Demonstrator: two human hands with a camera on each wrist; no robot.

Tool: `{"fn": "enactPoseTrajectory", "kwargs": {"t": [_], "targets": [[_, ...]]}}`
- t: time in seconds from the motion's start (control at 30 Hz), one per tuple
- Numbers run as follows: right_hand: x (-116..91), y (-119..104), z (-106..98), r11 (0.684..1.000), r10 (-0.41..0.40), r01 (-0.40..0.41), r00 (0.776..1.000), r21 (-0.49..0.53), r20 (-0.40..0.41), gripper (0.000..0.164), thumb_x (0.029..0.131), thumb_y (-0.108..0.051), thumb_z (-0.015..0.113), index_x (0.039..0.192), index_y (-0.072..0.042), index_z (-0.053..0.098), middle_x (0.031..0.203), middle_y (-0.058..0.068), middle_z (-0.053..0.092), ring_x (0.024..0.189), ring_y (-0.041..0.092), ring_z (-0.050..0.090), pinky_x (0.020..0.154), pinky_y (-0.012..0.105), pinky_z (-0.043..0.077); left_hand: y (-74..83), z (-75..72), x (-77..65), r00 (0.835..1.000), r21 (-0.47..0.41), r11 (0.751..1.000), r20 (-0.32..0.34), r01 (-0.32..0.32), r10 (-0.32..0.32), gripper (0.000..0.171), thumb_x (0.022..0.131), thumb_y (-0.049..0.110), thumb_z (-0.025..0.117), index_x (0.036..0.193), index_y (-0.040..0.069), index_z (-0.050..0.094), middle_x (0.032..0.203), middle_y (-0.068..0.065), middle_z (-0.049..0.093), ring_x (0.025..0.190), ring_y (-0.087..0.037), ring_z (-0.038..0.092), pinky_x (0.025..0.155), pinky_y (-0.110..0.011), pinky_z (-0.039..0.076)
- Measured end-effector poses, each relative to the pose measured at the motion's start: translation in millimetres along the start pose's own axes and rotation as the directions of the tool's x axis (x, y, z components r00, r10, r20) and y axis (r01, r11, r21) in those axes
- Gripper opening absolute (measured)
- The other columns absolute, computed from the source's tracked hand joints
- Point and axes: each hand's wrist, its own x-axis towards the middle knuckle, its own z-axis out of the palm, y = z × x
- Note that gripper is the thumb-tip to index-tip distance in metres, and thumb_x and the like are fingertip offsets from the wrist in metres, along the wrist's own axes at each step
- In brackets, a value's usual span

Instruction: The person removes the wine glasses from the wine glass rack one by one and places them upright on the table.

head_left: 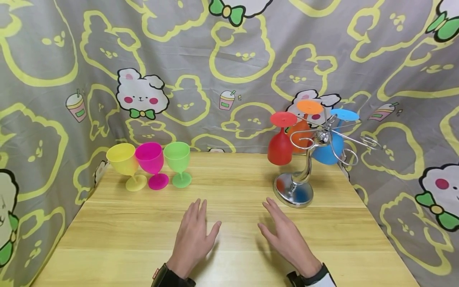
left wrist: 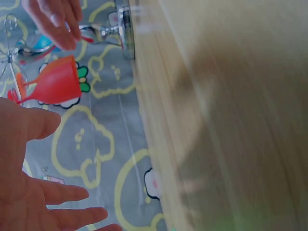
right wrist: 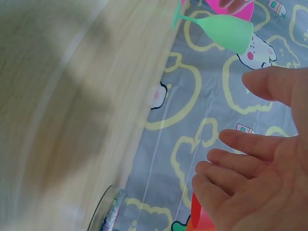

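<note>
My left hand (head_left: 193, 237) is held over the near middle of the table, fingers extended and holding nothing. To its right, my right hand (head_left: 287, 239) is likewise empty, its fingers pointing toward the base of a metal goblet rack. A yellow goblet (head_left: 122, 159), a magenta goblet (head_left: 150, 158) and a green goblet (head_left: 177, 157) stand upright in a row at the back left. The chrome rack (head_left: 306, 167) stands at the back right. From its wire loops hang a red goblet (head_left: 279, 149), an orange goblet (head_left: 300, 133) and a blue goblet (head_left: 328, 149), all upside down.
The wooden table (head_left: 229, 263) ends at a grey patterned curtain (head_left: 247, 52) that wraps the back and both sides. Curled wire arms (head_left: 365, 141) of the rack stick out to the right, with some loops bare.
</note>
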Motion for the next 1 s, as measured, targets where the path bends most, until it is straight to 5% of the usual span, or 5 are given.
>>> {"fn": "enactPoseTrajectory", "kwargs": {"t": [0.23,0.47,0.73,1.0], "targets": [[10.6,-3.8,-28.3,0.998,-0.027,0.028,0.999,-0.057,0.025,0.065,0.100,-0.024,0.079,0.154,0.001,0.055,0.164,0.024,0.051,0.148,0.042,0.054,0.113,0.061,0.053,4.1,3.4,-2.4,1.000,-0.015,1.000,0.011,-0.002,0.002,0.078,0.103,0.041,0.069,0.158,-0.008,0.045,0.164,-0.034,0.044,0.152,-0.053,0.043,0.127,-0.065,0.038],[24.5,-16.8,-94.0,0.992,-0.084,0.090,0.994,-0.088,0.072,0.065,0.102,-0.026,0.077,0.157,-0.003,0.052,0.160,0.021,0.056,0.144,0.042,0.058,0.113,0.063,0.053,6.3,5.8,-4.3,1.000,-0.019,1.000,0.024,-0.002,0.003,0.078,0.103,0.042,0.068,0.158,-0.008,0.045,0.164,-0.034,0.044,0.153,-0.053,0.043,0.127,-0.064,0.038],[38.8,-38.0,-171.1,0.952,-0.261,0.259,0.965,-0.160,0.009,0.069,0.098,-0.022,0.081,0.159,-0.009,0.051,0.155,0.018,0.062,0.119,0.038,0.073,0.102,0.063,0.060,8.1,5.9,-6.0,0.999,0.004,1.000,0.023,-0.026,0.026,0.077,0.103,0.043,0.068,0.157,-0.009,0.047,0.162,-0.034,0.046,0.152,-0.052,0.044,0.128,-0.062,0.038],[81.0,-43.2,-244.1,0.951,-0.190,0.180,0.982,-0.251,-0.015,0.064,0.103,-0.029,0.076,0.159,-0.010,0.052,0.153,0.020,0.063,0.130,0.048,0.067,0.101,0.071,0.056,10.5,4.2,-6.3,0.999,-0.024,0.999,0.041,-0.023,0.024,0.077,0.104,0.043,0.067,0.158,-0.008,0.045,0.164,-0.034,0.044,0.154,-0.051,0.042,0.129,-0.061,0.036]]}}
